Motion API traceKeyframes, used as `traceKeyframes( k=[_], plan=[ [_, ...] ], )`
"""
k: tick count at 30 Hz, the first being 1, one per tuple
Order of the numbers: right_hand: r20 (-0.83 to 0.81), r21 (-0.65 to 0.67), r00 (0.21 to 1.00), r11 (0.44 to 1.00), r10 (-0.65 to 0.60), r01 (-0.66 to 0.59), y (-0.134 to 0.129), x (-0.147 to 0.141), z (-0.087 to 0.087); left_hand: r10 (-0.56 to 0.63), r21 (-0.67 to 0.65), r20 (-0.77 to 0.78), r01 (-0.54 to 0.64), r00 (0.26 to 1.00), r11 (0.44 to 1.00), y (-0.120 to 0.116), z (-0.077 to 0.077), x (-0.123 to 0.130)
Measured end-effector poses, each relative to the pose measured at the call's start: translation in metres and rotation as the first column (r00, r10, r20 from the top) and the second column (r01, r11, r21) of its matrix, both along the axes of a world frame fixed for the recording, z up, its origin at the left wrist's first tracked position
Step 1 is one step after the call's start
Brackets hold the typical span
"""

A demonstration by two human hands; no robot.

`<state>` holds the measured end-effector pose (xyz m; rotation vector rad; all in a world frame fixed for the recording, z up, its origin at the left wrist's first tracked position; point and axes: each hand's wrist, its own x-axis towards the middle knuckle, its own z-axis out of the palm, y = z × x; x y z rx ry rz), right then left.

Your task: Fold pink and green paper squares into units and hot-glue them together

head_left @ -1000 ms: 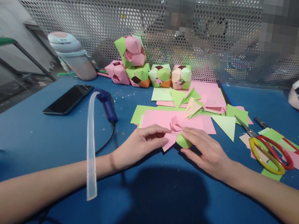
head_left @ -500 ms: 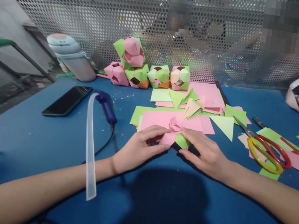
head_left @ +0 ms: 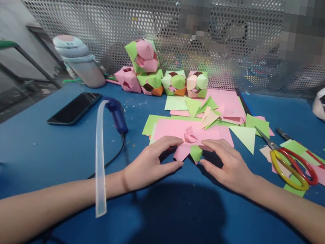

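Note:
A small folded piece of pink and green paper (head_left: 182,152) rests on the blue table, at the near edge of a stack of coloured sheets. On its left side is my left hand (head_left: 154,159), thumb and fingers spread, fingertips close to the paper; whether they touch it I cannot tell. My right hand (head_left: 231,165) lies on the other side, open, with thumb and fingers parted beside the green part. Just behind the piece, a pink folded bit (head_left: 191,135) stands up over the pink sheet (head_left: 172,127).
Folded paper balls (head_left: 144,56) are piled at the mesh screen. Scissors (head_left: 293,164) and paper scraps lie right. A blue glue gun (head_left: 117,117) with a long glue stick (head_left: 98,169) reaches over my left forearm. A phone (head_left: 75,109) and bottle (head_left: 82,65) stand left.
My fingers have loosened from the folded paper. The right hand has drawn slightly to the right, and the gap between thumb and fingers is wider on both hands.

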<state>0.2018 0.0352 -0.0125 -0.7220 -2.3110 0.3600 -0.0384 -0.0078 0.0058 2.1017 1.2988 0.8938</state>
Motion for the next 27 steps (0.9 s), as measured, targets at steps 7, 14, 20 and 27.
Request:
traceKeyframes(
  k=[7,14,20,27],
  plan=[
    [0.099,-0.051,0.995,0.999,0.014,-0.009,0.003,-0.005,-0.003,0.03,-0.062,-0.011,-0.031,0.999,0.998,0.001,-0.003,0.0],
    [0.049,-0.016,0.998,0.999,0.043,-0.043,0.003,-0.005,-0.005,-0.01,0.067,-0.038,0.012,0.999,0.998,0.0,-0.009,0.003],
    [0.111,-0.011,0.993,0.999,0.046,-0.045,0.004,-0.006,-0.007,-0.037,0.144,-0.121,0.055,0.992,0.988,0.0,-0.01,0.004],
    [0.127,0.035,0.991,0.998,0.039,-0.044,0.002,-0.007,-0.011,-0.069,0.177,-0.127,0.091,0.99,0.98,0.004,-0.011,0.006]
  ],
)
